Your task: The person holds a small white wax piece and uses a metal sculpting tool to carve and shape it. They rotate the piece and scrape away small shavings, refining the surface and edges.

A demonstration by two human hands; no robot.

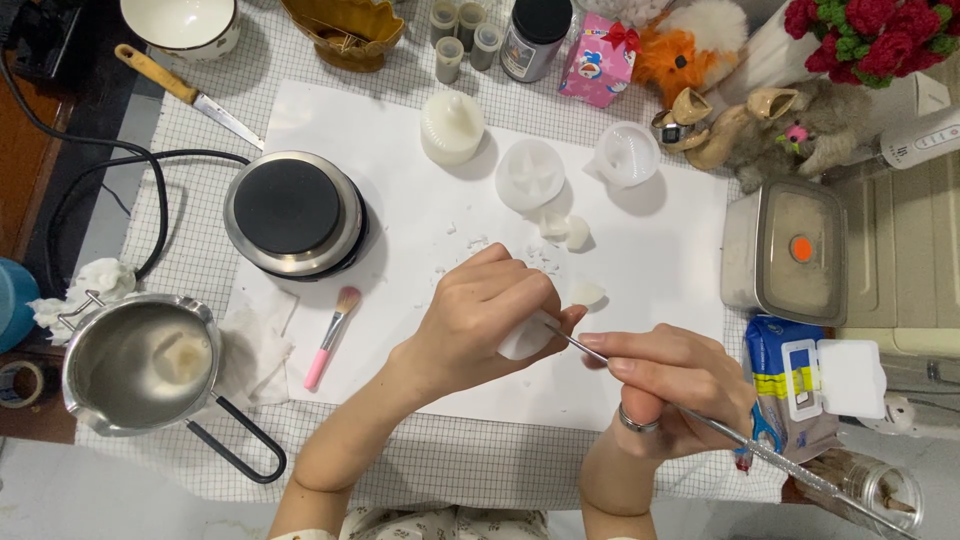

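The surface (420,465), under a checked cloth and a white sheet (640,260), carries a round electric hotplate (295,213) and a steel melting pot (140,362) on the person's left, a lidded steel box (785,250) on the right, and white moulds (530,173) along the far edge.

At the near middle of the sheet the left hand (480,325) has its fingers clenched around a small white wax piece (524,338), held just above the sheet. The right hand (670,385) pinches a thin metal tool (720,428) between thumb and fingertips.

The step in hand appears to be trimming or scraping the wax piece: the tool's tip meets its edge beside the left thumb, and small white flakes (470,243) lie scattered on the sheet. The next stroke probably calls for a light, steady touch, with the piece kept from turning in the grip.

The tool's long axis runs diagonally, its working tip pointing up and leftward at the wax, its handle trailing toward the near right corner.
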